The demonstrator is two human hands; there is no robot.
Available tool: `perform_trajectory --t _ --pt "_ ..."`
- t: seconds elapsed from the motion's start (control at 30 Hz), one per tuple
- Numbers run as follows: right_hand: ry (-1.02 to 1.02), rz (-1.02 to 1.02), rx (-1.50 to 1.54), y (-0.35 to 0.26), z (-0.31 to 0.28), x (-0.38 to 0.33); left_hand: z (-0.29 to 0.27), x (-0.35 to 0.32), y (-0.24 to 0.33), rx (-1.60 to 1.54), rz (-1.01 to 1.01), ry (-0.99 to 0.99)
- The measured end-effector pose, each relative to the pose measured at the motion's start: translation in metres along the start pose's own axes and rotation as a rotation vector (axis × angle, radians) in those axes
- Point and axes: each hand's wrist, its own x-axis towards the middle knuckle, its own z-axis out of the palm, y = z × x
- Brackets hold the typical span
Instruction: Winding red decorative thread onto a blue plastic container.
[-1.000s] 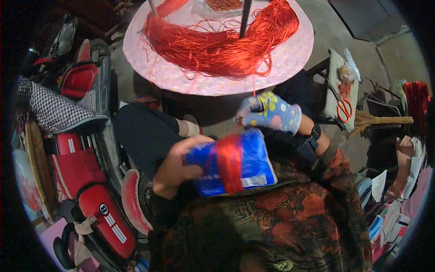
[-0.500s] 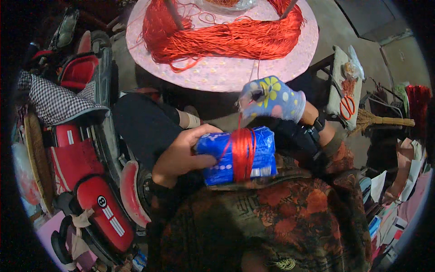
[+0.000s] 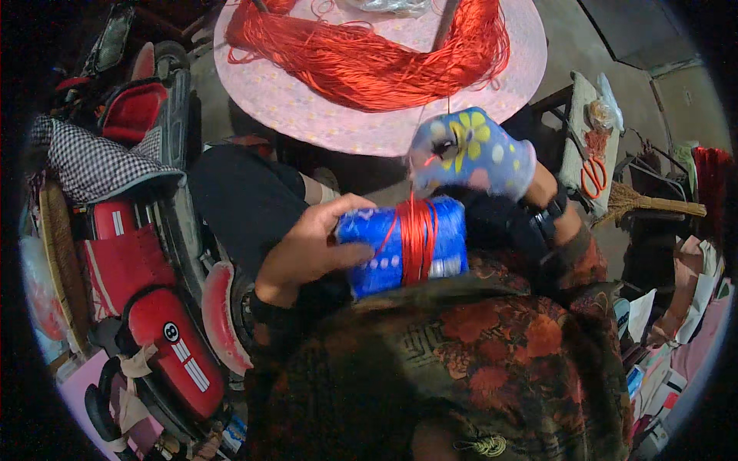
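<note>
My bare left hand (image 3: 311, 244) grips the left end of a blue plastic-wrapped packet (image 3: 450, 238), thumb across its front. Several turns of red cord (image 3: 416, 242) circle the packet's middle. Above it, my right hand (image 3: 469, 154), in a blue flowered glove, is closed on the strand of cord. That strand rises from the packet to the glove, and a thin line runs on up to the table. A large loose skein of red cord (image 3: 361, 65) lies there around upright posts (image 3: 444, 27).
The round table (image 3: 307, 123) has a pale pink patterned cover. To the right, orange-handled scissors (image 3: 593, 177) rest on a stool (image 3: 582, 115) beside a straw broom (image 3: 653, 203). A red scooter-like vehicle (image 3: 177, 346) with a checked cloth (image 3: 115, 165) stands on the left.
My gloved right hand has moved slightly up and right with the strand. The packet has tilted a little in my left hand, and the skein has shifted on the table.
</note>
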Motion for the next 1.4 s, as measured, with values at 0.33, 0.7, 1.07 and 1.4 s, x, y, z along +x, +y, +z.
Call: perform_trajectory --t 0.33,0.7,1.07,1.4 --pt "-0.172 -0.211 -0.676 0.002 0.031 -0.028 0.002 0.008 -0.006 -0.290 0.329 0.587" --pt "0.118 0.007 0.006 0.045 0.003 -0.008 -0.007 -0.014 -0.012 -0.459 0.252 0.086" --pt "-0.096 -0.319 -0.455 -0.016 0.002 -0.002 -0.003 0.008 -0.010 0.074 -0.003 0.248" --pt "0.092 0.164 0.247 0.046 0.031 -0.032 -0.006 -0.013 -0.019 -0.780 0.282 0.217"
